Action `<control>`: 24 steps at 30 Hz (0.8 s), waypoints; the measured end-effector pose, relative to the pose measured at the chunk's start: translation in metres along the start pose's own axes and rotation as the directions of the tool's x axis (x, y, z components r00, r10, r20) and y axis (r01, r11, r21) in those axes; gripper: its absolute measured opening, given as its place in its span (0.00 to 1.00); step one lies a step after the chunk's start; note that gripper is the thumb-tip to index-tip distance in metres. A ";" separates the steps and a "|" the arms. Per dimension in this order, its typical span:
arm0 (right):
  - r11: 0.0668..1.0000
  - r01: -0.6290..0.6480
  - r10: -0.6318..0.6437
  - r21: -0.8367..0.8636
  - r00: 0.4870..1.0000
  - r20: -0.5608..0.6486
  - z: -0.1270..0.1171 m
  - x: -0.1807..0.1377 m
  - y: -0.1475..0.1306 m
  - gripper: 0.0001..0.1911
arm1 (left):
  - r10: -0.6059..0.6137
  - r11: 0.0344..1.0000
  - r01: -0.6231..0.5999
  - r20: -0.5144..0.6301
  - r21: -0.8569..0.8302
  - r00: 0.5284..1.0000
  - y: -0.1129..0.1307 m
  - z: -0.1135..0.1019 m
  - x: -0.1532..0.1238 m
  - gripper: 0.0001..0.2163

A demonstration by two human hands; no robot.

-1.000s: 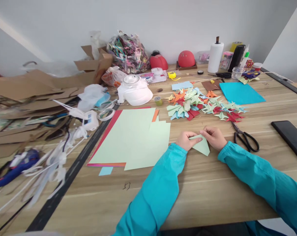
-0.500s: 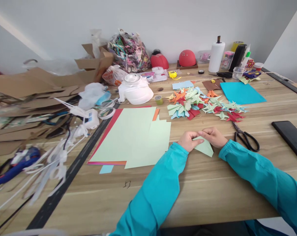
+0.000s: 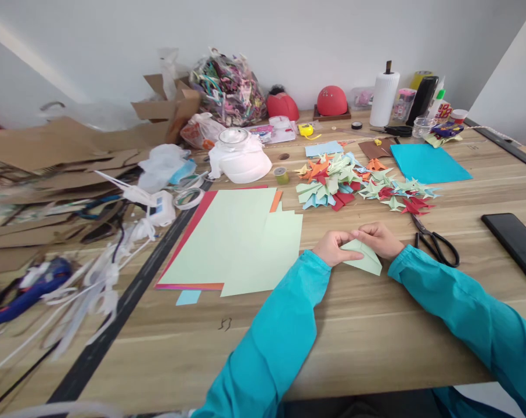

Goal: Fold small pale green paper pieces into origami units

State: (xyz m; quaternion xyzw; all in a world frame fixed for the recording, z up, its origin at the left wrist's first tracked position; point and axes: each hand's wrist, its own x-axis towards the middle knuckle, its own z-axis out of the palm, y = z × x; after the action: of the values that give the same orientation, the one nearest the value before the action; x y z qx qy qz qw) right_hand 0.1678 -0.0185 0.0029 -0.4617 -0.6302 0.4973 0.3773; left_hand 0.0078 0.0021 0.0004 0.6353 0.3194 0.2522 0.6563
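Between my two hands is a folded piece of pale green paper (image 3: 366, 259), partly covered by my fingers. My left hand (image 3: 335, 248) pinches its left side, thumb on top. At the upper edge my right hand (image 3: 378, 240) grips the paper, its fingertips meeting those of the left. Beyond them lies a pile of folded paper cranes (image 3: 332, 180) in green, red, orange and blue. Black-handled scissors (image 3: 437, 244) rest just right of my right hand. Left of my hands are stacked pale green paper sheets (image 3: 228, 238) over red and orange ones.
A black phone (image 3: 512, 247) lies at the right. Behind the cranes is a turquoise sheet (image 3: 431, 164). Along the wall stand a white bottle (image 3: 385, 98), a red dome (image 3: 331, 101) and a stuffed plastic bag (image 3: 228, 90). Cables, cardboard (image 3: 71, 142) and a blue glue gun (image 3: 36, 287) crowd the left.
The pale green paper has tilted slightly in my fingers, and its free corner has swung a little to the right. Both hands keep their hold in nearly the same place.
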 end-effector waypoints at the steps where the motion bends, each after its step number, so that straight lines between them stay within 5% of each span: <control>1: 1.000 0.005 -0.005 -0.005 1.000 0.001 0.000 0.000 -0.001 0.25 | -0.004 1.000 0.004 -0.003 -0.007 1.000 0.000 0.000 0.000 0.18; 24: 0.998 -0.025 0.026 0.059 0.999 -0.018 0.002 -0.002 0.000 0.29 | -0.092 0.993 0.089 -0.037 -0.073 0.995 -0.001 0.003 0.002 0.16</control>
State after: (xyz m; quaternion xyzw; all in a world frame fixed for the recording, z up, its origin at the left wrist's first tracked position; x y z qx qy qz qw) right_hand 0.1661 -0.0210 0.0028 -0.4632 -0.6056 0.5161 0.3903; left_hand 0.0117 0.0014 -0.0007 0.5912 0.3517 0.2463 0.6827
